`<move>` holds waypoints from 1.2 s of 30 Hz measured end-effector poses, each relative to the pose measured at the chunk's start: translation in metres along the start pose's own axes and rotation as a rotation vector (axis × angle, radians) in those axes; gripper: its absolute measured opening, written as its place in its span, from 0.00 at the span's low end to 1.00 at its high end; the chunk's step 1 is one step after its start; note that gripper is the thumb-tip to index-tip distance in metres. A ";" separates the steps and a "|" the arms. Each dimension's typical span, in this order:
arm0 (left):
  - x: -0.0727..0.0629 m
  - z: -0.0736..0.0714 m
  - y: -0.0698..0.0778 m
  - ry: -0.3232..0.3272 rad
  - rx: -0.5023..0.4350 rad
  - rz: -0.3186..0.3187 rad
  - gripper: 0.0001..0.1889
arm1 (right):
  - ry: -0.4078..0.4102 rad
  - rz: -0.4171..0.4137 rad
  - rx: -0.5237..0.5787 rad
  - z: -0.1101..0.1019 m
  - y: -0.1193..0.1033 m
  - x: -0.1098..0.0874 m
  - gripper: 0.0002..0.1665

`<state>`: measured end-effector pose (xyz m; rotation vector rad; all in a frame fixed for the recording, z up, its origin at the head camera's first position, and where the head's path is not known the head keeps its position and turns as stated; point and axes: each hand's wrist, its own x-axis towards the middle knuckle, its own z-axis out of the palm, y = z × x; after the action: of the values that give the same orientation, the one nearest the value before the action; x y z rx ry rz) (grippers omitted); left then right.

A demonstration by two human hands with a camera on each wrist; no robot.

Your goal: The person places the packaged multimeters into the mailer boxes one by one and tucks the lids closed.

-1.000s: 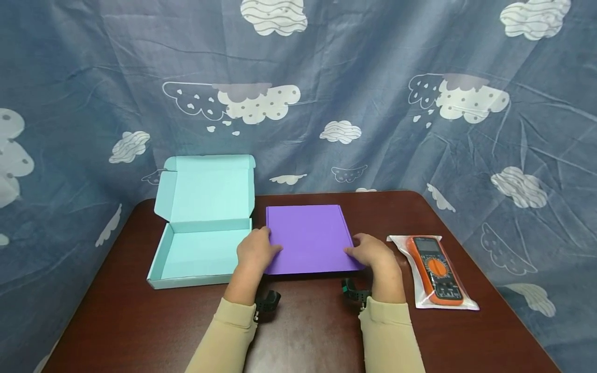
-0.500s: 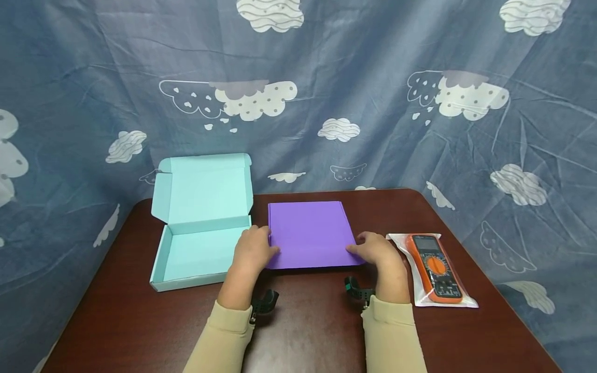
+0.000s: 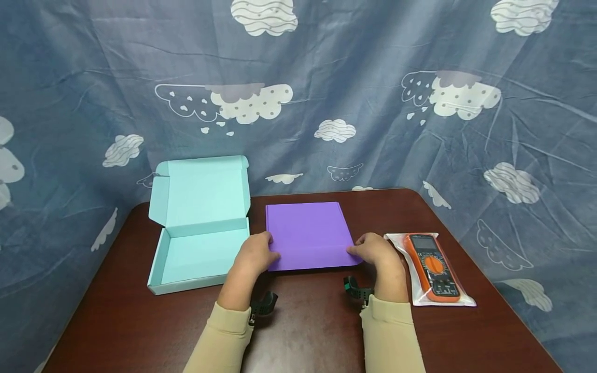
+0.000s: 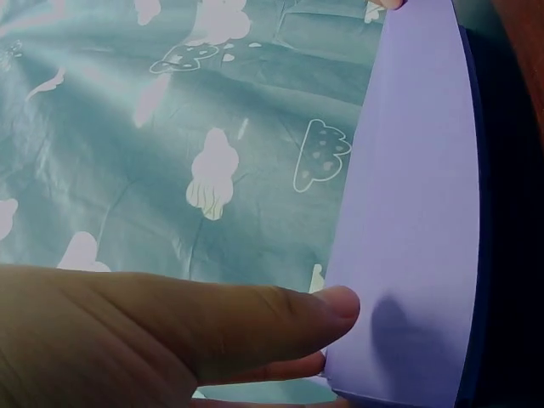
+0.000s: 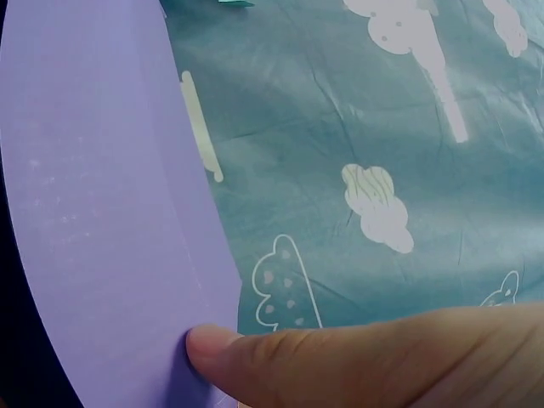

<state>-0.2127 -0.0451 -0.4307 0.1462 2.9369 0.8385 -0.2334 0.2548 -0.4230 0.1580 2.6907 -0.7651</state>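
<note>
A flat purple cardboard box [image 3: 308, 228] lies closed on the table in the head view. My left hand [image 3: 253, 254] holds its left side near the front corner, with the thumb on top and fingers down the side. On the opposite side my right hand [image 3: 373, 248] has the same hold. The left wrist view shows the left thumb [image 4: 280, 319] at the purple surface [image 4: 416, 195]. In the right wrist view the right thumb [image 5: 255, 353] presses on the purple surface [image 5: 93, 178]. Most of the other fingers are hidden. A faint crease crosses the top between the thumbs.
An open mint-green box [image 3: 202, 254] stands left of the purple box, its lid [image 3: 207, 191] raised. To the right lies an orange and black multimeter [image 3: 434, 267] in a clear plastic bag. A patterned blue cloth [image 3: 298, 77] hangs behind the brown table [image 3: 303, 331].
A crease across the front of the purple box's top shows now, where the top looked flat before. Both hands keep their hold on its sides. The head view has shifted slightly.
</note>
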 end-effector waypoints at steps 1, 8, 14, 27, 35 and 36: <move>0.000 0.000 -0.001 0.002 -0.004 -0.002 0.15 | 0.001 -0.001 0.001 0.000 0.000 0.000 0.26; 0.000 -0.002 -0.004 0.004 -0.026 0.008 0.14 | -0.019 -0.022 -0.012 0.002 -0.002 0.001 0.29; 0.001 -0.002 -0.006 -0.011 -0.045 -0.008 0.14 | -0.015 -0.088 -0.001 0.005 -0.005 0.001 0.33; 0.001 -0.002 -0.006 -0.031 -0.062 -0.034 0.16 | -0.007 -0.056 0.028 0.005 -0.008 -0.003 0.40; -0.001 0.003 -0.003 -0.106 -0.041 -0.004 0.37 | -0.036 -0.127 0.049 0.010 -0.013 -0.002 0.53; -0.001 0.005 -0.003 -0.109 -0.026 0.004 0.38 | -0.028 -0.132 0.025 0.012 -0.015 -0.001 0.54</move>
<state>-0.2114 -0.0454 -0.4366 0.1899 2.8244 0.8405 -0.2319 0.2361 -0.4248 -0.0252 2.6863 -0.8340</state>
